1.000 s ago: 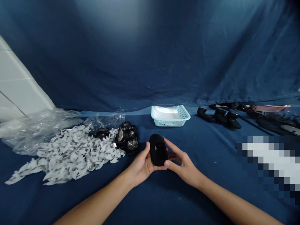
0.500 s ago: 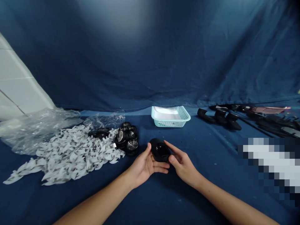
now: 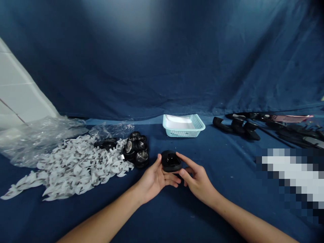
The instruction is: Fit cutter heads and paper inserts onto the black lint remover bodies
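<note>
Both my hands meet over the blue cloth at the middle of the view and hold one black oval plastic part (image 3: 171,161). My left hand (image 3: 155,178) cups it from the left with thumb up and fingers curled under it. My right hand (image 3: 196,178) grips it from the right, index finger along its top edge. The part is tipped back, so its hollow side faces up. Just left of it lies a cluster of round black pieces with metal mesh tops (image 3: 137,150).
A wide heap of small white curved pieces (image 3: 73,165) covers the left, with crumpled clear plastic bags (image 3: 37,135) behind. A pale blue basket (image 3: 184,125) stands behind my hands. Black handle-like parts (image 3: 238,125) and a pink object (image 3: 291,118) lie far right.
The black part has been tipped from upright and facing me to lying back with its hollow side up. My hands shifted their hold on it but stayed in place.
</note>
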Available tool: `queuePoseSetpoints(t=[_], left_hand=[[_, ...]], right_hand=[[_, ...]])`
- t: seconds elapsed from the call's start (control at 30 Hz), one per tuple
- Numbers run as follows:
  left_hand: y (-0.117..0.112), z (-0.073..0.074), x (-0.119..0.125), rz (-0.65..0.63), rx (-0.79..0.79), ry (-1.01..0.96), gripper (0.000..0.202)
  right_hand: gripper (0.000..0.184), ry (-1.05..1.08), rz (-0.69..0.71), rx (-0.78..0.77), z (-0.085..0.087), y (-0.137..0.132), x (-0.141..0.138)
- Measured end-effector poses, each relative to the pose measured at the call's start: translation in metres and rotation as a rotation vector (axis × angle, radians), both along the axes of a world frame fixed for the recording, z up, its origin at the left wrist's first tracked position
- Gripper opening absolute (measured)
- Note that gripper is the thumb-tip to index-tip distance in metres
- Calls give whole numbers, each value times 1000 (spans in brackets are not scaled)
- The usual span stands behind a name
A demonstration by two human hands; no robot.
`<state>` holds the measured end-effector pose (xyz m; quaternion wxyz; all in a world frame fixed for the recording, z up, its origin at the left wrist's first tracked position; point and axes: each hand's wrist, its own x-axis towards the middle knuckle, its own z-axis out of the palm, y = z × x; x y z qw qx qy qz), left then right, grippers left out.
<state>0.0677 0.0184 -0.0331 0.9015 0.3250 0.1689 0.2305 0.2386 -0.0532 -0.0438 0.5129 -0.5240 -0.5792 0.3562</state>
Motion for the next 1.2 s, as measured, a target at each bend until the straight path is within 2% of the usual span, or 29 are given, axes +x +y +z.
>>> queuePoseSetpoints(t=[0.23, 0.53, 0.67, 0.8, 0.97, 1.1, 1.2], left_hand=[[0, 1, 1, -14, 54, 24, 69], [0, -1, 0, 10, 26, 28, 52], [0, -4, 0, 30, 24, 54, 44], [-4, -5, 1, 92, 26, 51, 32], [-7, -3, 1, 139, 0, 43, 28], [-6, 1, 1, 95, -11, -23, 50], [-3, 2, 0, 78, -23, -54, 63]], right_hand=[[49, 97, -43, -1, 4, -1, -1], [33, 26, -51, 103, 5, -1, 0], [29, 23, -46, 86, 5, -1, 2], [20, 97, 28, 96, 6, -2, 2], [29, 70, 90, 98, 9, -4, 1], [51, 29, 76, 68, 6, -2, 2], [54, 29, 71, 69, 3, -1, 1]])
